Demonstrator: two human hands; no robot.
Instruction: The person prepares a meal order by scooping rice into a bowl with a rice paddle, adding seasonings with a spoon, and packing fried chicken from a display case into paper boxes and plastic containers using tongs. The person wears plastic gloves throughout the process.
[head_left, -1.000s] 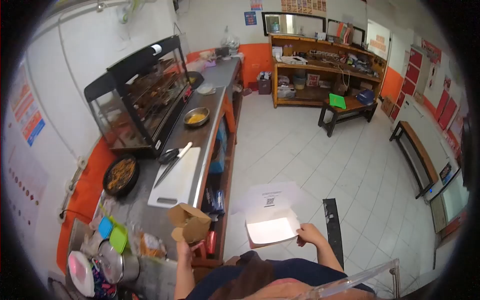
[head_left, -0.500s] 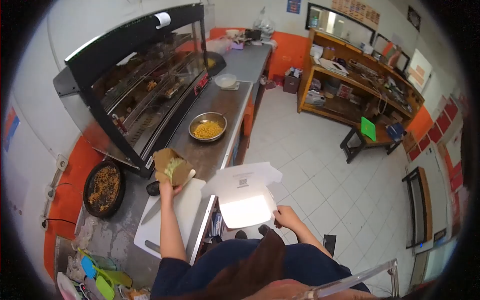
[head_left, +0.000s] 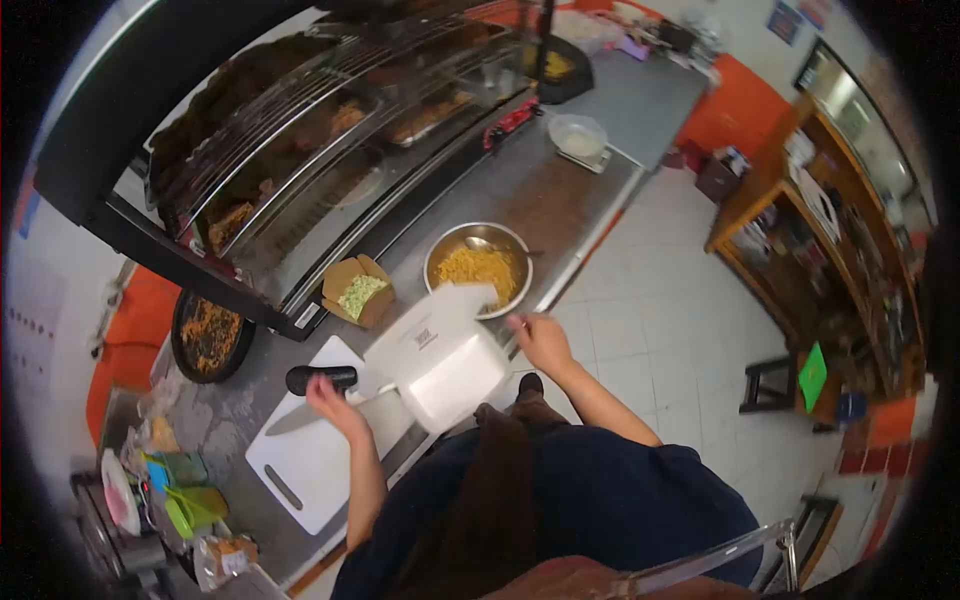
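My left hand (head_left: 335, 408) hovers over the knife (head_left: 350, 418) and cutting board (head_left: 315, 488). Its curled, slightly blurred fingertips overlap a black cylindrical object (head_left: 322, 379); I cannot tell whether they grip it. An open white takeaway box (head_left: 462, 385), lid raised, overlaps the board's right side and the counter edge. My right hand (head_left: 545, 345) is just right of this box, fingers apart from it. Behind the lid sits a metal bowl (head_left: 440, 240) of yellow shredded food with a spoon (head_left: 480, 243). An open brown paper box (head_left: 342, 277) with shredded pale-green vegetable stands on the counter.
A glass display warmer (head_left: 290, 200) lines the counter's wall side. A dark round pan (head_left: 190, 365) of crumbs lies at left, and containers including a lime-green one (head_left: 195, 508) stand nearer. Farther along is a scale with a bowl (head_left: 580, 135). A wooden shelf (head_left: 790, 230) stands across the tiled floor.
My left hand has let go of the brown paper box, now on the counter. The white box has come left over the counter edge, and my right hand has left it. The view has shifted.
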